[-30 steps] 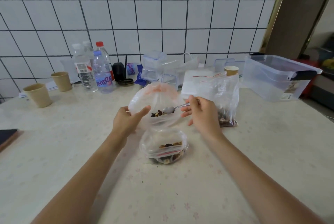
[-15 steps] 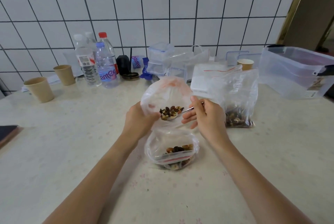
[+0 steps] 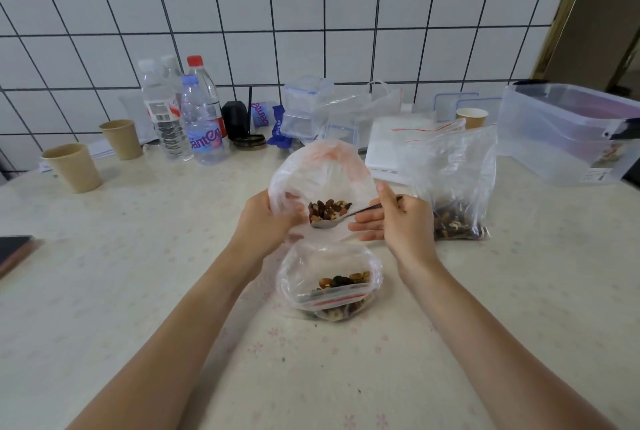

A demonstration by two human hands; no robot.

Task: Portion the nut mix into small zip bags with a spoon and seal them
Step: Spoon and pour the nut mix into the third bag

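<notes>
Clear thin plastic bag (image 3: pixel 322 173) is held open above the pale table (image 3: pixel 138 291) by the left hand (image 3: pixel 265 221), fingers curled round its rim. The right hand (image 3: pixel 398 221) pinches a metal spoon (image 3: pixel 341 218) heaped with brown nut mix (image 3: pixel 329 209) at the bag's mouth. Just below lies a small clear zip bag (image 3: pixel 330 282) partly filled with nuts.

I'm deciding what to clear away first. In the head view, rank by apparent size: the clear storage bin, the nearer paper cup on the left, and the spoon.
1. clear storage bin, largest.
2. nearer paper cup.
3. spoon, though the right hand hides part of its handle.
</notes>
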